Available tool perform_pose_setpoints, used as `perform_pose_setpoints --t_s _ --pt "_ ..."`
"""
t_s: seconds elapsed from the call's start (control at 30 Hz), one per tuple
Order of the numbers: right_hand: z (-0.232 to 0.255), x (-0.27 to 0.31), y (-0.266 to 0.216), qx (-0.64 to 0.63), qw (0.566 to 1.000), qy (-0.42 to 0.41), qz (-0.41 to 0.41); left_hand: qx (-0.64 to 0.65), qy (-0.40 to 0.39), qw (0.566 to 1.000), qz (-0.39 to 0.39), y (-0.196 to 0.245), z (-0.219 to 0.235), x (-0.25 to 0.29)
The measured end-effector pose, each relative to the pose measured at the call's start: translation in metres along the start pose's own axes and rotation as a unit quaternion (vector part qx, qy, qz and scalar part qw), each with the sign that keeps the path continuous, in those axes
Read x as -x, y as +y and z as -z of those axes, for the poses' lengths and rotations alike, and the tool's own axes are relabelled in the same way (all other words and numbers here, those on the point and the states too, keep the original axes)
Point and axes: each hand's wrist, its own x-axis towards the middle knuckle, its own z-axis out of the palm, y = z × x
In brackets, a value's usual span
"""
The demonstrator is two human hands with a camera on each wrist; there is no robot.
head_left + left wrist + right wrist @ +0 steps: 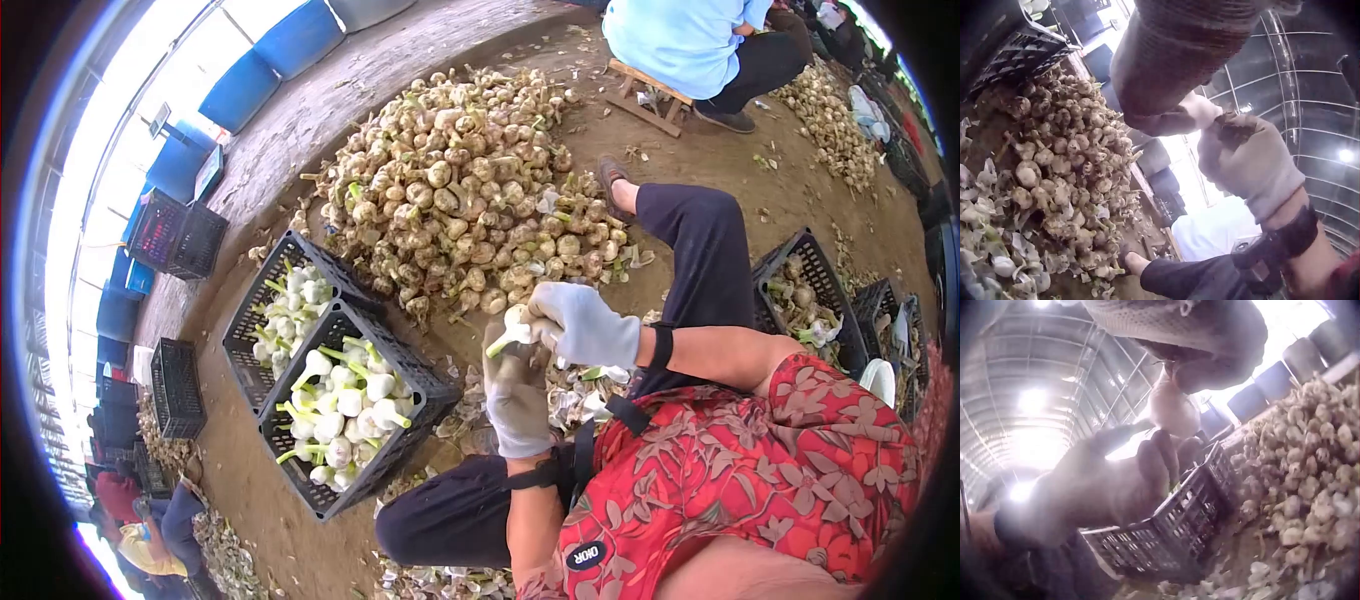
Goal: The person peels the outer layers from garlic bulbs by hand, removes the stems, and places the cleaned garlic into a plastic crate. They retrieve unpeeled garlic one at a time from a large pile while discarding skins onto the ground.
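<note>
Both hands wear pale knit gloves and meet at one white garlic bulb point(517, 326) in front of the body. My left hand point(516, 392) grips it from below, the short green stem angling out over the fingers. From the other side, my right hand point(588, 324) pinches the bulb with bent fingers. In the right wrist view the garlic bulb point(1173, 411) shows between the right hand point(1204, 340) above and the left hand point(1107, 484) below. The left wrist view has it partly hidden between the gloves, with dark dirt on the right hand point(1250, 164).
A black crate point(385, 470) of cleaned garlic stands at the left, against a second crate point(240, 345) of garlic. Ahead lies a large heap of unpeeled garlic point(450, 190). Loose skins point(585, 395) litter the ground between the legs. Another person point(680, 45) sits on a low wooden stool point(645, 105).
</note>
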Motion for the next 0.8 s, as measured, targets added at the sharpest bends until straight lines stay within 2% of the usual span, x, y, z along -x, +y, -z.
perform_pose_setpoints --t_s 0.03,0.13,0.17,0.2,0.23,0.27,0.3,0.33,0.37,0.4,0.47,0.5,0.53,0.57,0.6,0.63,0.67,0.73,0.77,0.8 --pt "-0.001 0.002 -0.003 0.035 0.998 -0.001 0.056 0.109 -0.016 0.994 0.014 -0.005 0.007 -0.004" --pt "-0.008 0.014 -0.008 0.051 0.993 -0.072 0.083 0.2 -0.009 0.977 0.079 -0.019 0.03 -0.019" --pt "-0.014 0.019 -0.008 0.052 0.992 -0.085 0.082 0.191 -0.085 0.975 0.077 -0.023 0.041 -0.022" --pt "-0.019 0.021 -0.006 0.015 0.993 -0.089 0.075 -0.015 -0.06 0.998 -0.022 -0.026 0.037 -0.017" --pt "-0.023 0.023 -0.003 -0.022 0.993 -0.093 0.069 -0.226 0.003 0.969 -0.103 -0.029 0.031 -0.012" --pt "-0.026 0.024 -0.002 -0.059 0.992 -0.097 0.061 -0.319 0.005 0.937 -0.142 -0.025 0.026 -0.007" --pt "-0.022 0.021 -0.001 -0.167 0.977 -0.125 -0.036 -0.13 0.012 0.988 -0.08 -0.026 0.033 -0.011" --pt "-0.014 0.014 -0.003 -0.317 0.924 -0.149 -0.155 0.065 0.017 0.998 -0.016 -0.027 0.043 -0.02" --pt "-0.004 0.006 -0.006 -0.391 0.891 -0.119 -0.197 0.258 0.021 0.965 0.049 -0.026 0.05 -0.026" --pt "0.005 0.0 -0.007 -0.461 0.85 -0.088 -0.238 0.304 0.02 0.951 0.055 -0.023 0.051 -0.027" --pt "0.019 -0.01 -0.003 -0.548 0.804 -0.015 -0.23 0.394 0.019 0.916 0.07 -0.014 0.049 -0.027" --pt "0.03 -0.013 -0.005 -0.557 0.788 0.009 -0.261 0.379 0.035 0.923 0.059 -0.01 0.045 -0.027" --pt "0.042 -0.015 0.01 -0.515 0.816 -0.073 -0.253 0.389 0.047 0.918 0.055 -0.01 0.048 -0.028" --pt "0.049 -0.022 0.021 -0.363 0.886 -0.196 -0.212 0.399 0.06 0.914 0.049 -0.01 0.052 -0.028" --pt "0.052 -0.027 0.028 -0.196 0.916 -0.311 -0.161 0.409 0.073 0.909 0.044 -0.01 0.056 -0.028" --pt "0.049 -0.026 0.021 0.051 0.946 -0.319 -0.03 0.415 0.075 0.906 0.042 -0.01 0.058 -0.03" --pt "0.036 -0.02 0.025 0.111 0.953 -0.28 0.016 0.416 0.066 0.906 0.043 -0.011 0.06 -0.031" --pt "0.013 -0.018 0.012 0.005 0.978 -0.206 -0.03 0.419 0.044 0.905 0.057 -0.011 0.062 -0.035" --pt "0.001 -0.016 0.009 -0.039 0.978 -0.202 -0.04 0.201 0.117 0.972 -0.016 -0.019 0.071 -0.037" --pt "-0.012 -0.013 0.012 -0.081 0.976 -0.194 -0.051 0.161 0.199 0.967 0.007 -0.004 0.038 -0.033"
